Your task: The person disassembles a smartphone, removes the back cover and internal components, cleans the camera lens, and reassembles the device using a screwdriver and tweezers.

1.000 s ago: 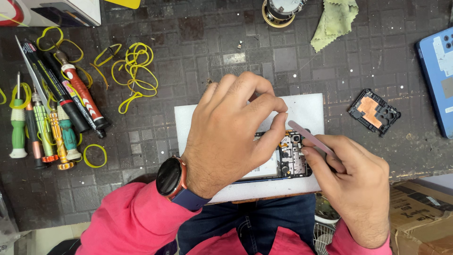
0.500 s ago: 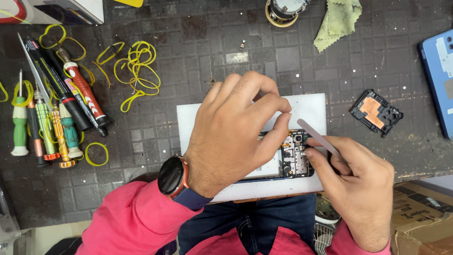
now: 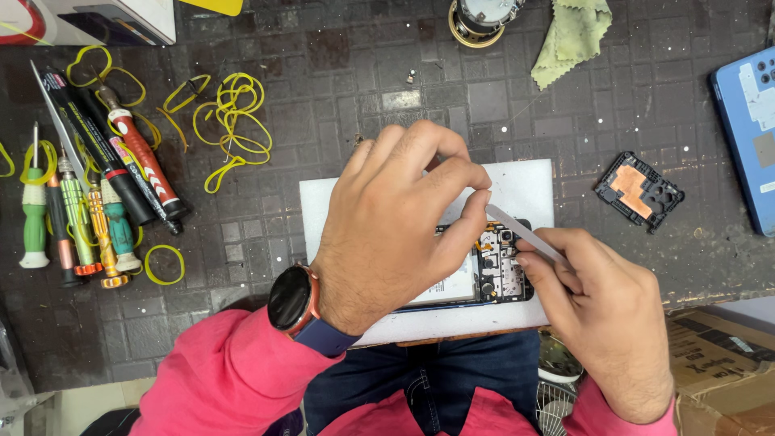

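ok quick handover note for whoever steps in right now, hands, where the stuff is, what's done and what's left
Left hand: lies over the opened phone, fingertips pinched at its top edge.
Right hand: holds metal tweezers, tip up by the left fingertips.
The phone lies on a white pad on the dark mat. A black camera cover piece lies to the right, a blue back cover at the far right edge, screwdrivers to the left.
Done: back off, board exposed.
Left: whatever is pinched is too small to tell; the phone is not reassembled.

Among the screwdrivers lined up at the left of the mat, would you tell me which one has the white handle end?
The leftmost one, the green screwdriver: its grip ends in a white cap, unlike its orange-tipped neighbours.
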